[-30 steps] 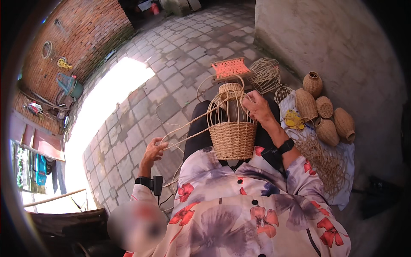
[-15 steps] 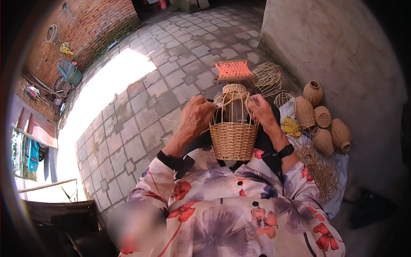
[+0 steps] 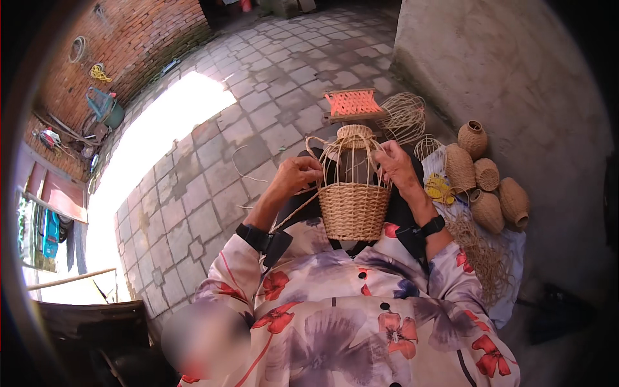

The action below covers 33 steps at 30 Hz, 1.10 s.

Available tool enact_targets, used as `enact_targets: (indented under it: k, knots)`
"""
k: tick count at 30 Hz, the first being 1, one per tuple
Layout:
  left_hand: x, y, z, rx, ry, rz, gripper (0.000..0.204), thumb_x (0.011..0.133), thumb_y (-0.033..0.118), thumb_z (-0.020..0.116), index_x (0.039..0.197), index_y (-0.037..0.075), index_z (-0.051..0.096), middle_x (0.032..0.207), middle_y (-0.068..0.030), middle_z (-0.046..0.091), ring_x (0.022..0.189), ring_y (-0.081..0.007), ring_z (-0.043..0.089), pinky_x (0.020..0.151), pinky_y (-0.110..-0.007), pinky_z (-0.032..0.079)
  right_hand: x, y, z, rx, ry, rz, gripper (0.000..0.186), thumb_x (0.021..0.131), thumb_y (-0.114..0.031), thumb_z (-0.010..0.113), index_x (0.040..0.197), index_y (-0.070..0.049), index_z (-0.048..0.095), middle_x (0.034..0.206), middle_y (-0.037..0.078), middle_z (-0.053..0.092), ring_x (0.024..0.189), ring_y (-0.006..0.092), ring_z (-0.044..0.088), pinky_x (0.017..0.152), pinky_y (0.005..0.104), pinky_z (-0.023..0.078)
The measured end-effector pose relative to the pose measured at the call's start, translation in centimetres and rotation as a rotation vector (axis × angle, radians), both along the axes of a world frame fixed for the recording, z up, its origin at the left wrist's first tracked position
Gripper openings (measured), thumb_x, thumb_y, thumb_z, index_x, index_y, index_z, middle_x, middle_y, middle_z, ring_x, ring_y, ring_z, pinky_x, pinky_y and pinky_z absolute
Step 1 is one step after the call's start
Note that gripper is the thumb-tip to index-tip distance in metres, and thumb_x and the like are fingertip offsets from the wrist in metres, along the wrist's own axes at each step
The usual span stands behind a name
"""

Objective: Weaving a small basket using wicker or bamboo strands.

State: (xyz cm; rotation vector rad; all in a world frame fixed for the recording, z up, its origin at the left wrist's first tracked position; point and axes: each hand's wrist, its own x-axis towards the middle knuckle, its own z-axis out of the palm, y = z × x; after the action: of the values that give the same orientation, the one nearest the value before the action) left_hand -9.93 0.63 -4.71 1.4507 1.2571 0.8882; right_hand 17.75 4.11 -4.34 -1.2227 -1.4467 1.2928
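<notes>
A half-woven wicker basket (image 3: 354, 211) stands upright between my knees. Its lower part is tightly woven. Bare upright strands rise from there to a narrow woven neck (image 3: 354, 132). At its left side my left hand (image 3: 298, 175) is closed, its fingertips pinched on a loose weaving strand (image 3: 296, 214). That strand loops above the hand and trails down toward my left wrist. My right hand (image 3: 394, 165) pinches the upright strands on the basket's right side, below the neck. Its fingertips are partly hidden among the strands.
Beyond the basket is a wooden-framed stool with orange webbing (image 3: 353, 102), beside a coil of strands (image 3: 403, 117). Several finished woven vases (image 3: 460, 169) and loose fibre (image 3: 480, 255) lie on white cloth (image 3: 509, 277) at right, near a wall (image 3: 490, 71). Paving (image 3: 200, 187) spreads left.
My left hand has moved down and left from the upright strands, drawing out the weaving strand, which now loops above it. My right hand stays at the basket's right side.
</notes>
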Motion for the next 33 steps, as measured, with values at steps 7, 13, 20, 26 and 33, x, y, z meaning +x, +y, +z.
enact_targets:
  k: [7, 13, 20, 26, 33]
  knots:
    - [4.5, -1.1, 2.0, 0.434, 0.593, 0.142, 0.013, 0.083, 0.01, 0.057, 0.086, 0.003, 0.067, 0.085, -0.0203, 0.065, 0.075, -0.0382, 0.063, 0.065, -0.042, 0.049, 0.8, -0.2, 0.0, 0.235, -0.18, -0.029, 0.035, 0.087, -0.032, 0.064, 0.1, -0.001, 0.055, 0.082, 0.009, 0.059, 0.07, 0.0135, 0.058, 0.058, 0.0301, 0.048]
    - [6.3, -1.6, 3.1, 0.666, 0.602, 0.036, 0.013, 0.079, 0.007, 0.056, 0.088, 0.002, 0.065, 0.079, -0.0168, 0.059, 0.071, -0.0391, 0.06, 0.063, -0.046, 0.047, -1.1, -4.3, 4.4, 0.639, -0.449, -0.259, 0.034, 0.081, -0.024, 0.069, 0.105, -0.004, 0.055, 0.091, 0.015, 0.058, 0.076, 0.0342, 0.06, 0.07, 0.0435, 0.05]
    - [3.8, -1.2, 4.4, 0.234, 0.267, -0.043, 0.028, 0.082, 0.013, 0.058, 0.107, 0.005, 0.066, 0.081, -0.0159, 0.068, 0.07, -0.0295, 0.067, 0.065, -0.038, 0.052, -2.4, -3.0, 3.5, 0.553, -0.649, -0.169, 0.036, 0.078, -0.024, 0.069, 0.104, -0.006, 0.053, 0.085, 0.015, 0.061, 0.074, 0.0365, 0.063, 0.067, 0.0459, 0.05]
    - [-3.1, -2.7, 2.1, 0.235, 0.556, 0.215, 0.021, 0.081, 0.013, 0.057, 0.094, 0.002, 0.07, 0.07, -0.0124, 0.066, 0.064, -0.0213, 0.065, 0.065, -0.035, 0.051, -1.9, -2.9, 3.6, 0.422, -0.61, -0.125, 0.031, 0.076, -0.02, 0.067, 0.1, -0.006, 0.053, 0.078, 0.014, 0.063, 0.071, 0.0334, 0.065, 0.065, 0.0439, 0.05]
    - [-1.0, -2.6, 1.8, 0.007, 0.07, 0.288, 0.019, 0.082, 0.013, 0.062, 0.096, 0.002, 0.069, 0.07, -0.0104, 0.063, 0.063, -0.0219, 0.063, 0.066, -0.034, 0.05, -1.6, -2.5, 3.2, 0.439, -0.557, -0.11, 0.03, 0.075, -0.019, 0.067, 0.098, -0.006, 0.052, 0.068, 0.011, 0.061, 0.064, 0.0321, 0.064, 0.062, 0.0419, 0.05]
